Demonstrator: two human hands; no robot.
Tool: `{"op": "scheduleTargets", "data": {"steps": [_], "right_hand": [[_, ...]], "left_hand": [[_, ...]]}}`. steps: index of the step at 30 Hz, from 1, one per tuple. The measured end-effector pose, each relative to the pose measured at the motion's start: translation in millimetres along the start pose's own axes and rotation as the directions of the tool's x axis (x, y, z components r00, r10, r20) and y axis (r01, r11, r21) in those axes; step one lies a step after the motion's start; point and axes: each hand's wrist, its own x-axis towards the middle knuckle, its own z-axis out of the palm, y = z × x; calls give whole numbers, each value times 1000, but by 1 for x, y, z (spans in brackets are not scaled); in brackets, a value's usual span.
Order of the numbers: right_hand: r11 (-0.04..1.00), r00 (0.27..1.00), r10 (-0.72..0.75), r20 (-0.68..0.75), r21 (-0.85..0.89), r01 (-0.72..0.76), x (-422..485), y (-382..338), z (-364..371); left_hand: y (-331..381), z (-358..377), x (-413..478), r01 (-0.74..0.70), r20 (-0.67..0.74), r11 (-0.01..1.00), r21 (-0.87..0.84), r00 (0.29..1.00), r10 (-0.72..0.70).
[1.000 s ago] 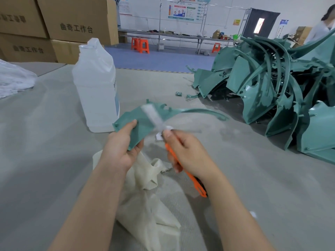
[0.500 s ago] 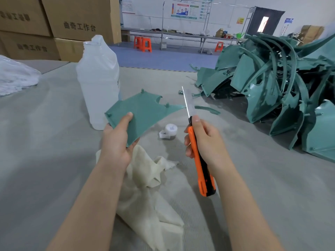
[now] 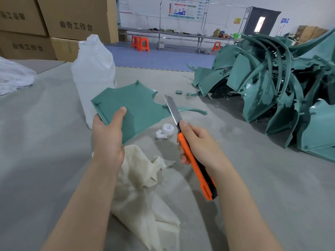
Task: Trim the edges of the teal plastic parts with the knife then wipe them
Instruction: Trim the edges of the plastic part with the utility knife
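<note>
— Grey matting covers our bench (image 3: 54, 160), with cardboard boxes (image 3: 76, 17) stacked at its far left and orange stools (image 3: 140, 43) by a long table across the blue floor behind. Where is the teal part (image 3: 139, 105)?
— We hold it up over the bench in our left hand (image 3: 108, 136): thumb flat across its face, fingers hidden underneath, gripping its near-left corner.
— And the knife (image 3: 201, 176)?
— Our right hand (image 3: 201, 144) is curled round its orange handle, thumb set at the top, with the blade (image 3: 173, 109) extended and pointing away from us beside the part's right edge, by the notch. Whether steel meets plastic we cannot tell.
— What lies under our hands?
— A cream cloth (image 3: 145, 192) crumpled on the bench, a small white cap (image 3: 166, 129) just beyond it, and a translucent bottle (image 3: 94, 73) standing behind the part. The heap of teal parts (image 3: 272, 87) sits well off to the right
</note>
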Motion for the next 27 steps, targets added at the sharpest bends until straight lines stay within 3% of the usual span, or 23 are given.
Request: {"op": "scheduleTargets", "data": {"steps": [3,6,8,10,13,17,27], "right_hand": [[1000,995,-2,96,-30,5,-2,1,2],[989,987,-85,137,128,67,-4,-2,5],[963,987,-160,-26,215,162,-3,-5,5],[944,941,-219,-260,186,271,0,-6,3],[960,882,-142,-450,157,234,3,-5,1],[964,906,-1,-422,241,114,4,-3,6],[928,905,19,-424,343,142,3,-4,1]], "left_hand": [[-1,0,1,-27,-20,999,38,999,27],[-2,0,2,-2,-26,999,36,1000,3],[-2,0,3,11,-30,999,32,1000,-10],[-2,1,2,12,-24,1000,20,1000,-12],[-1,5,-2,-4,-11,1000,14,1000,4],[-2,10,-8,-80,20,996,30,997,79],[-2,15,-18,-289,150,949,124,951,270]]}}
